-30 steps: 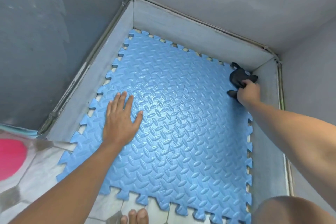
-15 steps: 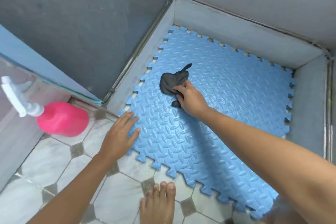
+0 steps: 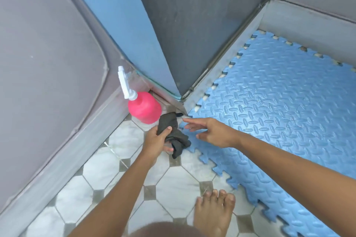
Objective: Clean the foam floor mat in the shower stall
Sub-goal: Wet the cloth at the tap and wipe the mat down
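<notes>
The blue foam mat (image 3: 279, 106) with a diamond-plate texture and jigsaw edges covers the shower stall floor at the right. A dark grey cloth (image 3: 171, 131) hangs bunched at the mat's near left corner, over the tiled floor. My left hand (image 3: 157, 138) grips the cloth from the left. My right hand (image 3: 210, 131) hovers just right of the cloth above the mat's corner, fingers spread and holding nothing.
A pink spray bottle (image 3: 144, 107) with a white trigger head stands on the tiles against the wall, just left of the cloth. Grey stall walls (image 3: 192, 25) and a raised curb (image 3: 227, 57) edge the mat. My bare foot (image 3: 213, 211) rests on the tiles near the mat's front edge.
The cloth went from my right hand on the mat to my left hand at the mat's near left corner. My right hand let go and opened. The view swung left.
</notes>
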